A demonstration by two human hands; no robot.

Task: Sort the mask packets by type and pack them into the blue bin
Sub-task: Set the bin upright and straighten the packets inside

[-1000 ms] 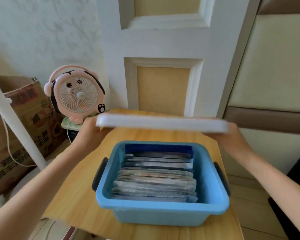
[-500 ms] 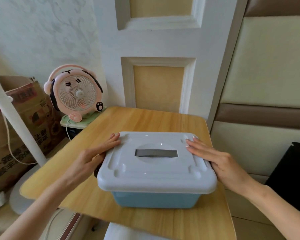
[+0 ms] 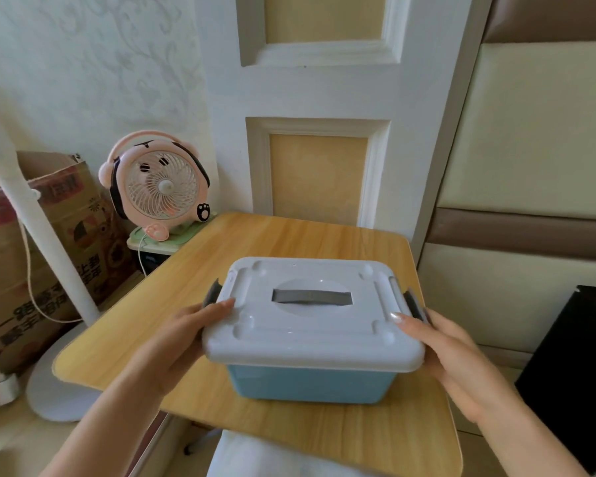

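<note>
The blue bin (image 3: 307, 383) stands on the wooden table (image 3: 289, 235) with its white lid (image 3: 310, 321) on top, a grey handle lying flat in the lid's middle. The mask packets are hidden inside. My left hand (image 3: 183, 335) grips the lid's left edge beside the dark side clip. My right hand (image 3: 451, 352) holds the lid's right edge, covering part of the right clip.
A pink desk fan (image 3: 155, 191) sits on a small stand left of the table. A cardboard box (image 3: 49, 242) and a white pole (image 3: 42, 242) stand further left. A panelled door and a padded wall lie behind. A black object (image 3: 575, 373) is at right.
One second ago I held the lid in the air above the open bin with packets showing. It now sits on the bin, and my hands have slid to its side edges.
</note>
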